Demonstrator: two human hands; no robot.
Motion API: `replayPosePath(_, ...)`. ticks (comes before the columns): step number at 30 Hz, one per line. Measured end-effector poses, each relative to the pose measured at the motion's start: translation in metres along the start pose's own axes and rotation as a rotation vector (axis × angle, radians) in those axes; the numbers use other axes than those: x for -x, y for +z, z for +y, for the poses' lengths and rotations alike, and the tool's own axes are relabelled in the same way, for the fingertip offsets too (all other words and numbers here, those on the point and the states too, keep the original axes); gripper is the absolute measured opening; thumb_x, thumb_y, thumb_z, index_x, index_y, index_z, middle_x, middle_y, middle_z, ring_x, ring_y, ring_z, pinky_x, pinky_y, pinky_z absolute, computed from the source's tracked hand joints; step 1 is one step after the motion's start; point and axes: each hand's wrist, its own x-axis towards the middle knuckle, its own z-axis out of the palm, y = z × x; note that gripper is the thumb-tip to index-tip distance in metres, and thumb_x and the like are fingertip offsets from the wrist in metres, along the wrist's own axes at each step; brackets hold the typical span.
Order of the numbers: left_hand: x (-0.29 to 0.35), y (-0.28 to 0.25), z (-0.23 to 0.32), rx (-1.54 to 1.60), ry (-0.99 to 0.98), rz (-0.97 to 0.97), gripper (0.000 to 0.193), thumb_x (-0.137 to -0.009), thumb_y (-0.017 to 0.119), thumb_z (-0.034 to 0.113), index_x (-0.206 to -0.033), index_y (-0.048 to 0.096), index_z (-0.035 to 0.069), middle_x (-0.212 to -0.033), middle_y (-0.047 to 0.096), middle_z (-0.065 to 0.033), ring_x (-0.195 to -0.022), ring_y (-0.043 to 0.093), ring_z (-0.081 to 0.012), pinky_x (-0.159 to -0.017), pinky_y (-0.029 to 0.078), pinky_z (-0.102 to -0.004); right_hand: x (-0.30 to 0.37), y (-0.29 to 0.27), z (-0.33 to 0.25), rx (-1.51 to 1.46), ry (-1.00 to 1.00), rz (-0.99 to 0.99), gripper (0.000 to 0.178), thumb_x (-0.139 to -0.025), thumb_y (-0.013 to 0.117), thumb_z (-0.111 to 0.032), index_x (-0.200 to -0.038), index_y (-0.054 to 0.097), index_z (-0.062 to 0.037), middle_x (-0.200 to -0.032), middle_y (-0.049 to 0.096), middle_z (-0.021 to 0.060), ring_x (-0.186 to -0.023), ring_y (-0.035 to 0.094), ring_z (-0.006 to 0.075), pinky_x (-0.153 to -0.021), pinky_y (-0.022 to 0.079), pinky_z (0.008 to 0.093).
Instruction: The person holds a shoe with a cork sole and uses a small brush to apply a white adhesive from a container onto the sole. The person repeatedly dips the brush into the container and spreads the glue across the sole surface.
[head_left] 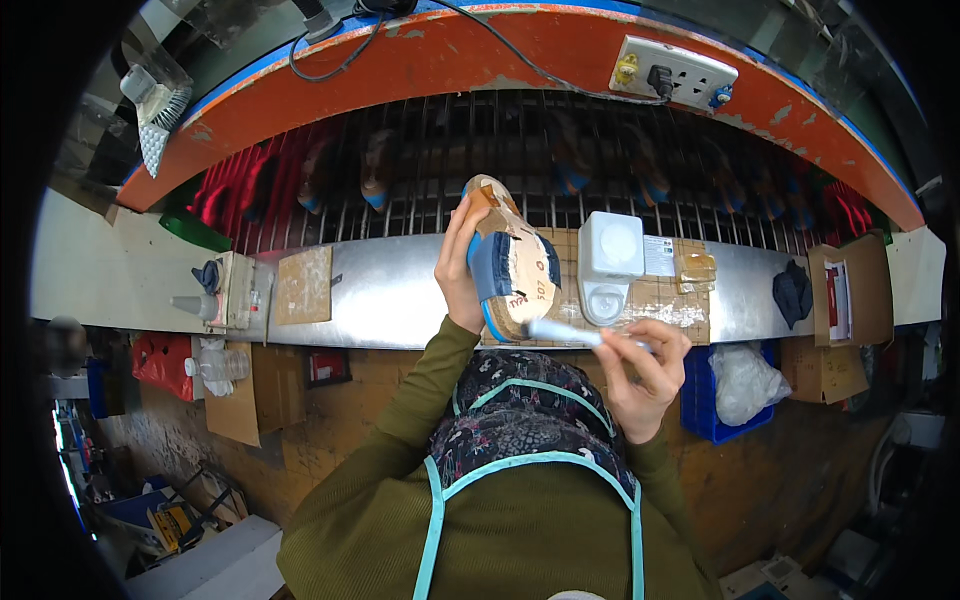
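Note:
My left hand (457, 270) is closed around the side of a shoe on its last (524, 268), held with the underside facing up. The shoe has a pale insole board, dark blue straps folded over it and a brown and blue edge. Pinched in the fingers of my right hand (645, 378) is a small brush with a light handle (568, 333). Its tip meets the end of the shoe nearest me, at the edge of the insole. Just right of the shoe stands a white plastic pot (611, 250) with a small round cup at its front.
Behind the metal ledge (390, 290), a roller conveyor carries several shoes (378, 170) under an orange beam (440, 55). Cardboard (665, 310) lies under the pot, beside a yellowish block (697, 270). A blue crate (705, 405) and cardboard box (868, 290) are at right; a scrubbing brush (160, 110) hangs far left.

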Motion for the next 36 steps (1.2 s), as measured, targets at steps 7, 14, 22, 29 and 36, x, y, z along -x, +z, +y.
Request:
replayPosePath(7, 0.005, 0.009, 0.002, 0.123, 0.032, -0.032, 0.053, -0.076, 0.075, 0.008, -0.126, 0.059, 0.006, -0.14, 0.051, -0.0183, -0.124, 0.055, -0.0323, -0.1, 0.05, -0.0391, 0.008, -0.003, -0.004, 0.085, -0.095, 0.057, 0.031, -0.07, 0.085, -0.018, -0.1, 0.076, -0.0172, -0.093, 0.062, -0.0015, -0.084, 0.055, 0.0117, -0.079, 0.027, 0.0333)
replayPosePath(14, 0.021, 0.024, -0.002, 0.458, -0.11, -0.094, 0.051, -0.079, 0.075, 0.012, -0.126, 0.059, 0.002, -0.139, 0.051, -0.0182, -0.126, 0.053, -0.0281, -0.103, 0.047, -0.0353, 0.024, -0.011, -0.011, 0.089, -0.15, 0.053, 0.031, -0.069, 0.086, -0.018, -0.099, 0.077, -0.0179, -0.097, 0.058, -0.0019, -0.084, 0.053, 0.012, -0.081, 0.027, 0.0343)
replayPosePath(22, 0.03, 0.029, 0.012, 0.964, -0.347, -0.323, 0.053, -0.086, 0.071, 0.02, -0.132, 0.052, 0.002, -0.149, 0.036, -0.0185, -0.137, 0.04, -0.0275, -0.109, 0.041, -0.0349, 0.037, -0.021, -0.011, 0.131, -0.171, 0.085, 0.034, -0.067, 0.087, -0.019, -0.1, 0.077, -0.0198, -0.098, 0.057, -0.0025, -0.077, 0.055, 0.0109, -0.081, 0.026, 0.0332)
replayPosePath(29, 0.04, 0.035, 0.034, 1.15, -0.344, -0.438, 0.057, -0.093, 0.062, 0.035, -0.136, 0.044, 0.003, -0.15, 0.031, -0.0186, -0.139, 0.037, -0.0282, -0.112, 0.04, -0.0369, 0.048, -0.027, -0.007, 0.166, -0.156, 0.142, 0.035, -0.067, 0.087, -0.018, -0.1, 0.077, -0.0179, -0.099, 0.057, -0.0021, -0.076, 0.054, 0.0113, -0.081, 0.028, 0.0341)
replayPosePath(36, 0.044, 0.031, 0.037, 0.93, -0.204, -0.476, 0.071, -0.076, 0.08, 0.023, -0.134, 0.044, 0.006, -0.142, 0.04, -0.0142, -0.13, 0.044, -0.0247, -0.109, 0.041, -0.0372, 0.054, -0.032, 0.001, 0.05, -0.066, 0.117, 0.03, -0.066, 0.087, -0.015, -0.095, 0.077, -0.0153, -0.096, 0.059, 0.0004, -0.077, 0.054, 0.0132, -0.078, 0.032, 0.0328)
